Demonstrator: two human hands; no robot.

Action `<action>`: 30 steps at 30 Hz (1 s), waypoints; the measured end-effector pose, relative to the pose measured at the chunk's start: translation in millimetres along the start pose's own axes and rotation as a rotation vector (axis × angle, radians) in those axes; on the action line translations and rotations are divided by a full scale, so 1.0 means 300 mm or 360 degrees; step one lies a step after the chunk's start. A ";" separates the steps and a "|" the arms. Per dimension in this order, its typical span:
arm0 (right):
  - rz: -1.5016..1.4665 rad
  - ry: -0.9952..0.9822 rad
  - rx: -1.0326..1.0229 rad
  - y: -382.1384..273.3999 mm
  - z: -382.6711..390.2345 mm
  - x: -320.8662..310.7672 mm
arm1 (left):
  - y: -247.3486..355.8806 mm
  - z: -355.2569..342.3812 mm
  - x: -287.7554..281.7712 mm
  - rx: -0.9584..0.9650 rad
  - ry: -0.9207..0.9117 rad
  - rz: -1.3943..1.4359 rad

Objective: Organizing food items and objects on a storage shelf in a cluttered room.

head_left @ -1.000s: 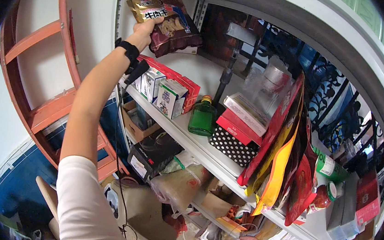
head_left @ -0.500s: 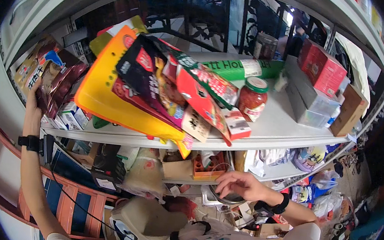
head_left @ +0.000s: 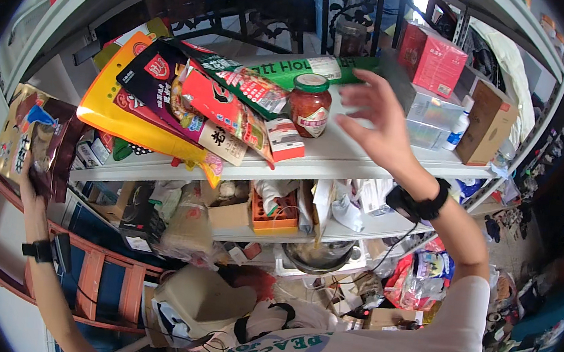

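Note:
My left hand (head_left: 31,186) grips a gold and maroon food bag (head_left: 60,138) from below, at the left end of the shelf. Over the shelf, my right hand (head_left: 385,128) is raised with its fingers apart and nothing in them. It is just right of a glass jar of red sauce (head_left: 310,109) with a green lid; a gap shows between them. Left of the jar lies a heap of food pouches: a yellow one (head_left: 109,102) underneath, a dark purple one (head_left: 158,89) and a red one (head_left: 224,106) on top. A small red and white box (head_left: 285,140) touches the heap.
A long green package (head_left: 292,70) lies behind the jar. To the right stand a red box (head_left: 435,62), silver boxes (head_left: 430,119), a white bottle (head_left: 459,125) and a brown carton (head_left: 487,124). Lower shelves hold bags and boxes. An orange-red ladder (head_left: 88,286) is at lower left.
My right hand has risen from in front of the lower shelf to above the upper one, near the jar. My left hand has moved the gold and maroon bag left and down. The view has shifted.

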State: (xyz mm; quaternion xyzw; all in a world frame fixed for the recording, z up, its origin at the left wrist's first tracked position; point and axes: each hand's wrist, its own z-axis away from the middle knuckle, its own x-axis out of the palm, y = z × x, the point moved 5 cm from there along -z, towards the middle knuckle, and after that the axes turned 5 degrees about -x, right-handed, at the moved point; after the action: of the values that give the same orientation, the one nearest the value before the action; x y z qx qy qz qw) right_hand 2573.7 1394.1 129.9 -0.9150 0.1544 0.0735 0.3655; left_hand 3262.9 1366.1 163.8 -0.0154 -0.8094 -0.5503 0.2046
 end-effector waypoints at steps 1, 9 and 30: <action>0.0243 -0.0028 -0.0059 -0.009 -0.028 0.020 | -0.007 0.042 0.025 0.0043 0.0114 0.0050; 0.0559 -0.0380 0.0131 0.171 -0.187 0.148 | -0.010 0.480 0.095 0.0195 0.0262 0.0314; 0.0994 -0.0181 0.0476 0.492 -0.344 -0.155 | -0.254 1.162 0.086 0.0257 0.1164 -0.0041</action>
State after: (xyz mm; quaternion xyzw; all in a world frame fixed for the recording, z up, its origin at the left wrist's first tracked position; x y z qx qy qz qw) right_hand 2482.5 1232.1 120.4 -0.7543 0.4154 0.2092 0.4634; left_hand 3110.8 1643.5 -3.0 0.2086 -0.7237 -0.4564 0.4738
